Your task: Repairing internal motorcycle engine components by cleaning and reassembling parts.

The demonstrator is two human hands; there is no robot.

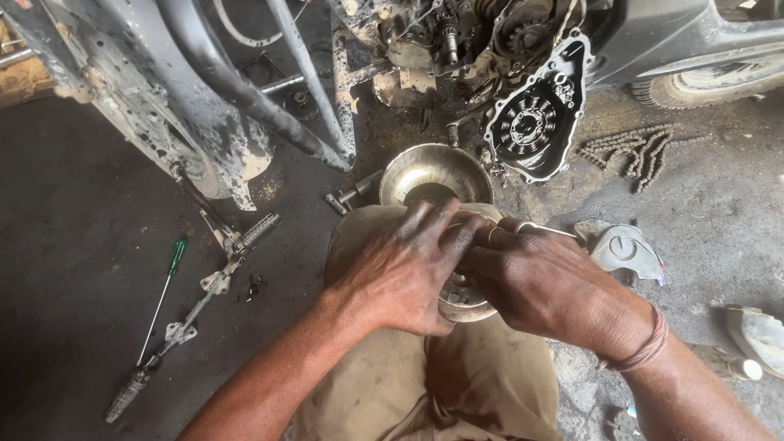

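My left hand point(400, 269) and my right hand point(543, 282) are closed together over a round metal engine part point(464, 304) that rests on my knee. Only the part's lower rim shows under my fingers. A thin metal piece point(545, 229) sticks out past my right hand's fingers. Just beyond my hands a shiny metal bowl point(434, 173) sits on the floor.
A motorcycle's stripped engine point(457, 41) and frame tubes point(245, 90) stand ahead. An engine side cover point(535, 122) leans there, with a drive chain point(637, 151) to its right. A green-handled screwdriver point(163, 294) and a footrest bar point(204, 302) lie left. A grey cover point(625, 251) lies right.
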